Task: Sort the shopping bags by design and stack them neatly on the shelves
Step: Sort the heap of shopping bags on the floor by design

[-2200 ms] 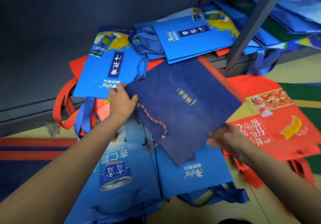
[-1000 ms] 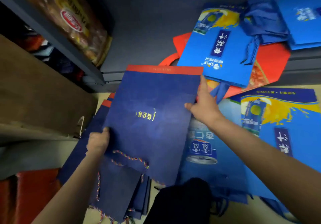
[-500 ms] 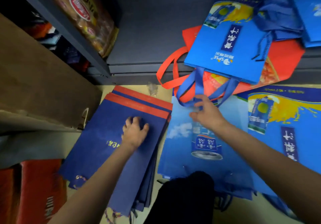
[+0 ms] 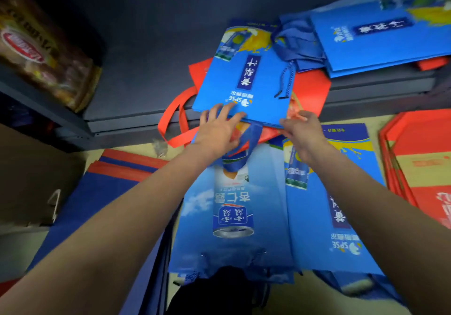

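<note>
Blue juice-print bag (image 4: 244,80), frame centre, long axis running up-frame, overhanging the shelf edge (image 4: 136,119). Left hand (image 4: 217,131) spread flat on its near edge; right hand (image 4: 302,129) pinching its near-right corner.

In front of me the dark grey shelf (image 4: 151,70) carries a red bag (image 4: 310,87) with its loop handles hanging over the edge, and to its right a stack of bright blue bags (image 4: 380,46). Below, the pale floor (image 4: 136,148) holds a pile of navy bags with red top bands (image 4: 117,182) on my left, sky-blue can-print bags (image 4: 244,229) in the middle, and red bags (image 4: 419,158) at far right
</note>
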